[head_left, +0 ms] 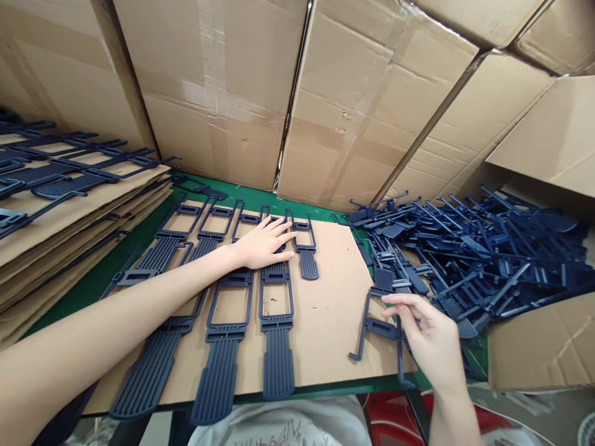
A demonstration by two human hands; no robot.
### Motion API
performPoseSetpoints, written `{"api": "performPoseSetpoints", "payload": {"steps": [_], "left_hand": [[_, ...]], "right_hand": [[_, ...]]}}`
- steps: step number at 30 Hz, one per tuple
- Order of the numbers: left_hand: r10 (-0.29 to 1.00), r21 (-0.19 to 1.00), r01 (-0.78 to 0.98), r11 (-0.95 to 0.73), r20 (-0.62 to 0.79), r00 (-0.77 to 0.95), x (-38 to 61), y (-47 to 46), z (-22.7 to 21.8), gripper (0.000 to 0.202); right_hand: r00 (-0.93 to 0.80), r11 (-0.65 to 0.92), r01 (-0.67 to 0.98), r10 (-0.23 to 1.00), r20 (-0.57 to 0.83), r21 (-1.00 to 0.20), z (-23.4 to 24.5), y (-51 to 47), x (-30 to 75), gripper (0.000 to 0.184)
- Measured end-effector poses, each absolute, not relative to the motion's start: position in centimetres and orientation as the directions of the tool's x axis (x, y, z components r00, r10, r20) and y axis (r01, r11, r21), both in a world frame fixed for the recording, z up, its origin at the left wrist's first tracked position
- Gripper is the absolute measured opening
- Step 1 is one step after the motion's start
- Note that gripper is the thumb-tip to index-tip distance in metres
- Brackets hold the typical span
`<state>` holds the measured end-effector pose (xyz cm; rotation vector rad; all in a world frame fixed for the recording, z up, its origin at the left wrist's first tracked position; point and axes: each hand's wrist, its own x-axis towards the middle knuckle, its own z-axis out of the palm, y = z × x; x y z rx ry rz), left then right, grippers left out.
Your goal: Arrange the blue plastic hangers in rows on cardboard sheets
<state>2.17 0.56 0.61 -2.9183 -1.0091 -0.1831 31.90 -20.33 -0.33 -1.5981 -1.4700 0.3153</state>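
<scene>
My left hand (264,244) lies flat with its fingers spread over the back row of dark blue plastic frames on a cardboard sheet (330,316). Each frame has two long arms, a crossbar and a ribbed tongue. Just right of my fingertips lies a small-looking frame (307,263); nearer me is a front-row frame (279,359). At the sheet's right side, my right hand (430,337) pinches another dark blue plastic frame (382,328) near its upper right corner. Its hooked arm ends point toward me, its ribbed tongue away.
A large tangled heap of the same frames (483,260) fills the right side, beside an open carton flap (543,341). On the left stands a stack of cardboard sheets (88,229) with frames between them. Tall cartons (209,93) wall off the back of the green table (251,196).
</scene>
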Motion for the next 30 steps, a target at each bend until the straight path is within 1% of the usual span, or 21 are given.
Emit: {"api": "performPoseSetpoints", "payload": {"steps": [2,3,5,6,8,10,12,15,19,22,26,28,30], "left_hand": [[0.612,-0.001,0.617,-0.787,0.124,0.781,2.2,0.6,0.6,0.066],[0.611,0.004,0.616,-0.788,0.122,0.782,2.2,0.6,0.6,0.066],[0.609,0.016,0.612,-0.791,0.130,0.783,2.1,0.7,0.5,0.065],[0.607,0.021,0.611,-0.792,0.136,0.783,2.1,0.8,0.4,0.065],[0.607,0.028,0.610,-0.792,0.144,0.782,2.0,0.9,0.3,0.064],[0.608,0.028,0.611,-0.791,0.142,0.781,2.0,0.9,0.3,0.065],[0.608,0.022,0.611,-0.791,0.132,0.783,2.1,0.8,0.4,0.065],[0.615,0.015,0.618,-0.786,0.114,0.780,2.2,0.6,0.7,0.065],[0.621,0.002,0.625,-0.781,0.105,0.776,2.3,0.4,0.9,0.065],[0.612,-0.004,0.617,-0.787,0.119,0.782,2.2,0.5,0.7,0.065],[0.605,0.000,0.611,-0.792,0.134,0.785,2.1,0.6,0.5,0.065],[0.606,0.004,0.611,-0.791,0.138,0.784,2.1,0.7,0.5,0.065],[0.607,0.009,0.612,-0.791,0.140,0.783,2.1,0.7,0.4,0.065]], "right_hand": [[0.257,0.077,0.647,0.914,0.312,-0.758,-0.3,-20.6,31.7,0.021],[0.240,0.077,0.625,0.928,0.285,-0.777,-0.2,-20.7,31.6,0.021],[0.177,0.123,0.592,0.945,0.277,-0.796,0.2,-20.9,31.6,0.020],[0.143,0.156,0.601,0.944,0.297,-0.784,0.4,-20.9,31.6,0.020],[0.091,0.209,0.681,0.927,0.364,-0.702,0.6,-20.7,31.7,0.020],[0.041,0.222,0.793,0.910,0.413,-0.567,0.4,-20.2,31.9,0.023],[-0.050,0.239,0.857,0.920,0.389,-0.456,-0.3,-19.5,32.0,0.029],[-0.168,0.293,0.873,0.931,0.324,-0.390,-1.3,-18.5,32.1,0.028],[-0.235,0.361,0.870,0.903,0.361,-0.336,-0.8,-17.7,32.1,0.019],[-0.217,0.391,0.844,0.875,0.432,-0.368,0.6,-17.6,31.7,0.018],[-0.049,0.381,0.788,0.822,0.567,-0.485,2.0,-18.0,30.8,0.010],[0.021,0.389,0.727,0.811,0.584,-0.567,2.1,-18.1,30.3,0.007],[0.091,0.389,0.638,0.819,0.567,-0.665,2.1,-18.1,30.0,0.005]]}}
